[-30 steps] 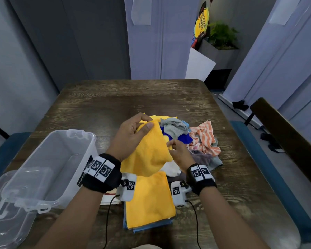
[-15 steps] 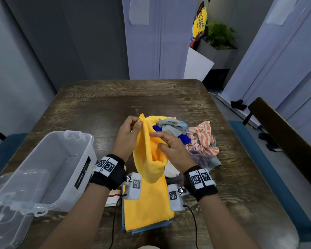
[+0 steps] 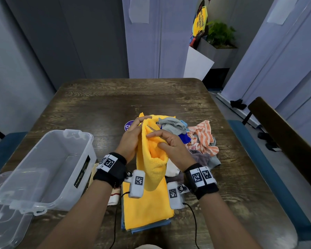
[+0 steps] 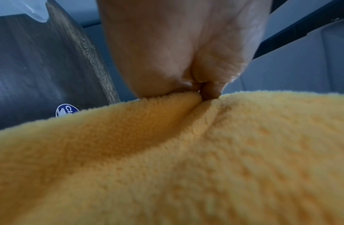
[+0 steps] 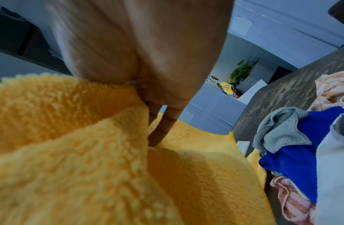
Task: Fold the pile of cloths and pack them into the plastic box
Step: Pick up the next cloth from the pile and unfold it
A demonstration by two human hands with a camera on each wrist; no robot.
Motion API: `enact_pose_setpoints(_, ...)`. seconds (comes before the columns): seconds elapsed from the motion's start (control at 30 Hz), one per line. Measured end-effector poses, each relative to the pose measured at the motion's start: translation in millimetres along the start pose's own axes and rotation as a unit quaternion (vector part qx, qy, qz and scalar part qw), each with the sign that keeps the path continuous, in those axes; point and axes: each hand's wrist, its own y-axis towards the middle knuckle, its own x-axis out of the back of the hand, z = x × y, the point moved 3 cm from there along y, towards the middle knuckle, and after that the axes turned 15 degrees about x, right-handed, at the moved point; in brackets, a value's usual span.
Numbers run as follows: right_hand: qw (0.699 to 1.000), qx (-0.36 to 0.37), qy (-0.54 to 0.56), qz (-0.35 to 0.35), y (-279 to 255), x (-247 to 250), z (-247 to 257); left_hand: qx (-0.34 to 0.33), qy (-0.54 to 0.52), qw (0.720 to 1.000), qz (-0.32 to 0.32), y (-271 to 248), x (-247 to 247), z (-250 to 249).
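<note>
Cloth (image 3: 152, 159) between hands (image 3: 130, 141) (image 3: 171, 147)

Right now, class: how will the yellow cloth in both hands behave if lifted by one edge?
Probably floppy: the yellow cloth sags between left hand and right hand. Its fluffy pile likely resists slipping.

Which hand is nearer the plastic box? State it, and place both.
Left. The left hand grips the yellow cloth right of the plastic box; the right hand holds the cloth's far side, farther off.
</note>
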Motion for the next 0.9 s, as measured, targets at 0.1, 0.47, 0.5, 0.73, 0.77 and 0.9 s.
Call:
enact_pose_setpoints(0.1,1.0,-0.002,0.025,-0.004,0,1,2,-0.006,-0.015,0.999,0.032,-3,-3,-3)
enact_pose_setpoints(0.47,0.996,0.02,0.085,-0.006,11,2,11,0.028,-0.074,0.993,0.084,-9,-12,1)
enact_pose_setpoints(0.5,0.996,0.019,0.084,0.0,11,3,9,0.017,-0.068,0.996,0.051,-7,-9,1)
enact_pose_setpoints(0.73,0.994,-0.005,-0.06,0.088,4,2,12,-0.126,0.095,0.976,-0.153,-7,11,-26)
enact_pose_setpoints(0.77,0.991,-0.024,-0.091,0.094,2,3,9,-0.144,0.109,0.968,-0.177,-7,15,-33)
enact_pose_setpoints(0.9,0.977,-0.005,-0.2,0.069,4,15,-1,-0.202,0.187,0.925,-0.261,-10,37,-51)
